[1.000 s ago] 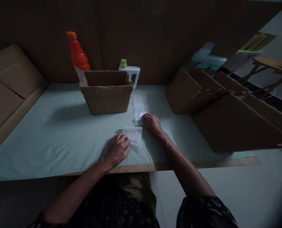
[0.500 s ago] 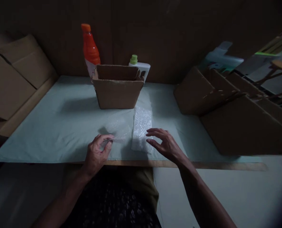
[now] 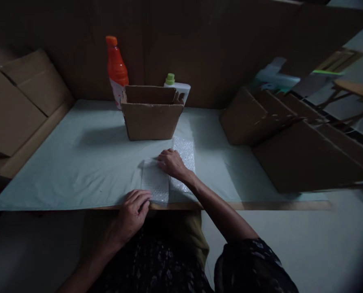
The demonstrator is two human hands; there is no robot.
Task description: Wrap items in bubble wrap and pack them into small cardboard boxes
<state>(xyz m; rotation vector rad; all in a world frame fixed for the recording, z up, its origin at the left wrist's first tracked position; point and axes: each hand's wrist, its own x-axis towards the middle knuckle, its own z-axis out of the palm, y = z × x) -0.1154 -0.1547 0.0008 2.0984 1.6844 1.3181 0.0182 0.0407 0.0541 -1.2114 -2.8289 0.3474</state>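
A small piece of clear bubble wrap [image 3: 155, 183] lies flat at the table's front edge. My left hand [image 3: 135, 209] is closed at its lower left edge, fingertips on the plastic. Reaching across from the right, my right hand [image 3: 172, 163] has its curled fingers on the upper right corner of the same piece. Under my right wrist and forearm lies a second, longer strip of bubble wrap [image 3: 185, 152], partly covered. Just beyond both pieces stands an open cardboard box [image 3: 152, 122].
Behind the box stand an orange-red bottle [image 3: 117, 67] and a white bottle with a green cap [image 3: 181, 88]. Large cardboard boxes [image 3: 309, 158] stand at the right, with bluish plastic items [image 3: 274, 77] above one. Another cardboard box [image 3: 13, 106] is at the left. Pale green cloth [image 3: 92, 162] covers the table.
The small bubble wrap piece, raised in my left hand before, now lies flat. My right hand has moved left from beside the long strip onto the small piece's far corner.
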